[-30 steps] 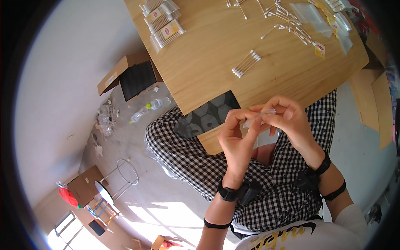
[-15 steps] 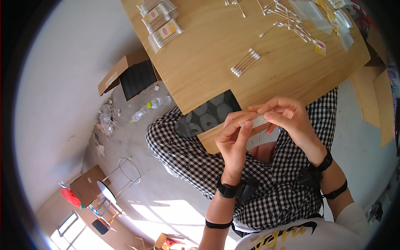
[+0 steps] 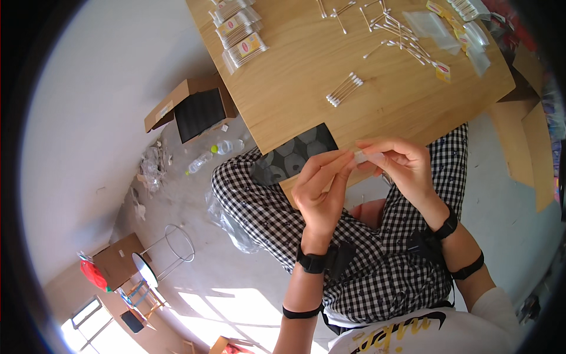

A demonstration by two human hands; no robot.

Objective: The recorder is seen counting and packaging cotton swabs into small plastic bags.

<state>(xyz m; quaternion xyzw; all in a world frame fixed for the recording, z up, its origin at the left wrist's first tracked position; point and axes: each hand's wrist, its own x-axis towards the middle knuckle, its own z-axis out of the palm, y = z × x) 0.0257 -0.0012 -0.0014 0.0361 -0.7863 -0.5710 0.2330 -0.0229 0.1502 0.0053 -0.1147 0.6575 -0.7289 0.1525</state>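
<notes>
Above the table's near edge, my left hand (image 3: 321,190) and my right hand (image 3: 408,171) meet at the fingertips, both closed on a small bundle of cotton swabs (image 3: 360,157). Only its white end shows; fingers cover the rest. Just beyond my hands, a short row of cotton swabs (image 3: 345,89) lies side by side on the wooden table (image 3: 300,68). Farther back to the right, loose cotton swabs (image 3: 401,35) are scattered in a pile beside a small yellow card (image 3: 443,72).
Filled swab packs (image 3: 244,50) are stacked at the table's far left. Clear plastic bags (image 3: 433,30) lie at the far right. A dark patterned sheet (image 3: 295,154) hangs over the near left edge. Cardboard boxes (image 3: 168,105), bottles (image 3: 227,146) and a stool (image 3: 144,268) stand around on the floor.
My fingers have drawn closer together around the bundle, so less of its white end shows. My left hand has shifted slightly left and its fingers are straighter. The whole view has shifted a little.
</notes>
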